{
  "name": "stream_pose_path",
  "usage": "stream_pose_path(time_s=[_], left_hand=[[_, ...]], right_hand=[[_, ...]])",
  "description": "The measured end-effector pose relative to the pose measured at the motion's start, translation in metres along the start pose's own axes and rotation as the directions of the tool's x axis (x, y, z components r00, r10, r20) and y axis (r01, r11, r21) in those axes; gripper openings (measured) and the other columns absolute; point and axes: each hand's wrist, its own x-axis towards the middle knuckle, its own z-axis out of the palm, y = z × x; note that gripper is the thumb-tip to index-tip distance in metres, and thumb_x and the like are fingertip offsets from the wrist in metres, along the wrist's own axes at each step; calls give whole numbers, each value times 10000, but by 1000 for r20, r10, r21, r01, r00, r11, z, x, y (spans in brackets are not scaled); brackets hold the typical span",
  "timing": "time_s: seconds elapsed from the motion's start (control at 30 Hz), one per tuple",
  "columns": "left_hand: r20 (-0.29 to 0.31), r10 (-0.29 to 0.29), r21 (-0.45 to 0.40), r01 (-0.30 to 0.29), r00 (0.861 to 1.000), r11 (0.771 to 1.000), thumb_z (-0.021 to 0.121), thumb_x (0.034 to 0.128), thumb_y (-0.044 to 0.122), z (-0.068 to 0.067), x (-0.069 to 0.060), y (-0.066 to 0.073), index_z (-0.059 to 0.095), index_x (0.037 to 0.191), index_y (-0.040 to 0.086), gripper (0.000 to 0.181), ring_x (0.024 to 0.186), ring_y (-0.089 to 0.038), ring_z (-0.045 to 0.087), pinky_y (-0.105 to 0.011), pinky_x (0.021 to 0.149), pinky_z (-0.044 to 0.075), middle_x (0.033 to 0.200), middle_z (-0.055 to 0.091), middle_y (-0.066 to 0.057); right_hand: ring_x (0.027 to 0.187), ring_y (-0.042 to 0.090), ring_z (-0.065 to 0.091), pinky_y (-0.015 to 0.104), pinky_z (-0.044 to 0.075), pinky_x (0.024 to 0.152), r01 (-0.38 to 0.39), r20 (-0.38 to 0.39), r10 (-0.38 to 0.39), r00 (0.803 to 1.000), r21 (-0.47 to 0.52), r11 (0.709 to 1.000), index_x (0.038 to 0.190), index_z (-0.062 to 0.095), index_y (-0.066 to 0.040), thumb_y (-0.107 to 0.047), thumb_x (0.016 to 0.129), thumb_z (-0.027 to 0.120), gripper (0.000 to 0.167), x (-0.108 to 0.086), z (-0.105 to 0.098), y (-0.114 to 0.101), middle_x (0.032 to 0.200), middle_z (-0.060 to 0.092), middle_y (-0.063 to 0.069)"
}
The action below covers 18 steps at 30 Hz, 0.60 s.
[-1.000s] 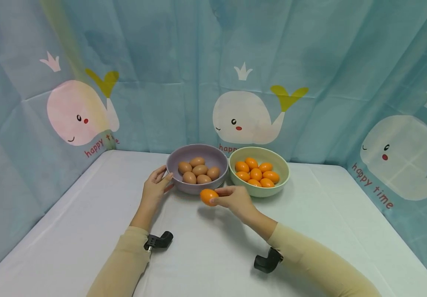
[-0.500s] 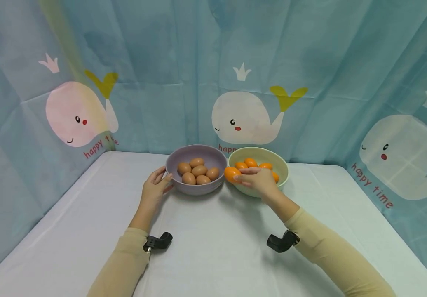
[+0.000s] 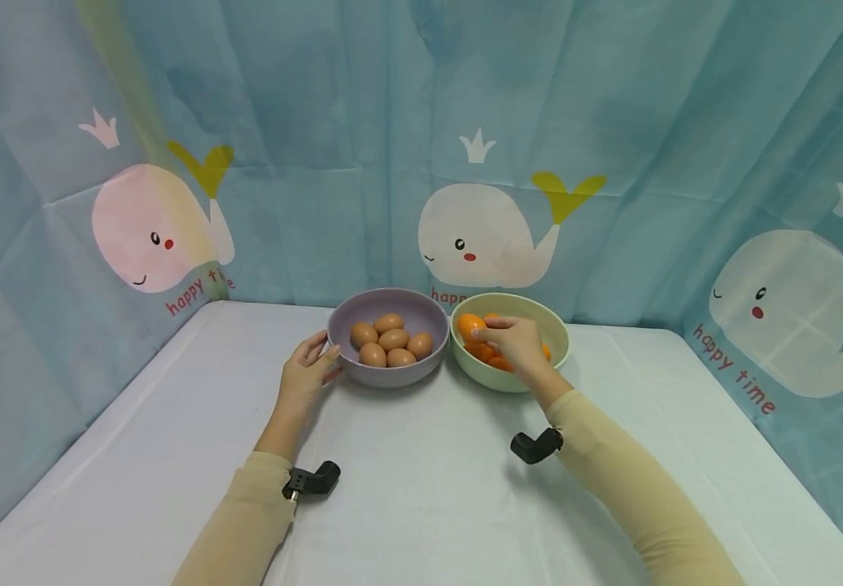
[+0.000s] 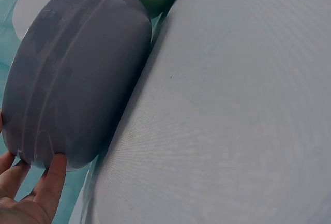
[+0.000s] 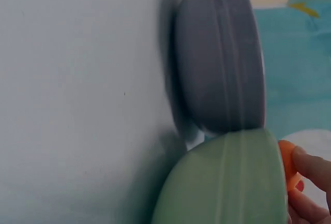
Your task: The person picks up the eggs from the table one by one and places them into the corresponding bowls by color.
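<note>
My left hand [image 3: 306, 373] touches the left outer side of the purple bowl [image 3: 392, 377], which holds several brown eggs [image 3: 394, 339]. In the left wrist view its fingertips [image 4: 58, 162] lie against the bowl's wall. Thumb and fingers of my right hand [image 3: 520, 342] pinch a smooth orange egg [image 3: 471, 326] over the left part of the light green bowl [image 3: 555, 346]. Several more orange eggs [image 3: 478, 352] lie in that bowl, partly hidden by the hand. In the right wrist view, the pinched orange egg [image 5: 287, 159] shows just past the green bowl's rim.
Both bowls stand side by side, touching or nearly so, near the back edge of a table with a white cloth [image 3: 421, 496]. Behind them hangs a blue curtain [image 3: 319, 203] printed with whales. A black wrist camera [image 3: 313, 480] sits on the left forearm, another [image 3: 536, 446] on the right.
My right hand has carried the orange egg from in front of the purple bowl rightward and back, over the green bowl. The left hand stays at the purple bowl.
</note>
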Motion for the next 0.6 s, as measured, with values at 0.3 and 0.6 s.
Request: stream_pose_path(time_s=[0.3,0.6], left_hand=[[0,-2,-7,2,1000,1000,605,1001,220,0,0,-1,362,1530,83,598,1460,-224,388,-369,1072,519,1636,288,-70],[-6,-1,-5,1,1000,1000,606,1001,216,0,0,-1,369,1528,83,593,1458,-224,391,-374,1068,521,1634,294,-68]], right_hand=[[1046,217,639,226,569,856,48,-14,-51,999,-182,982,1221,707,-45,-248,847,803,436,20,6,8,1304,664,135],[941,173,630,149,533,699,109,15,-109,994,-213,971,1199,719,-41,-207,824,809,420,34,10,16,1265,688,140]])
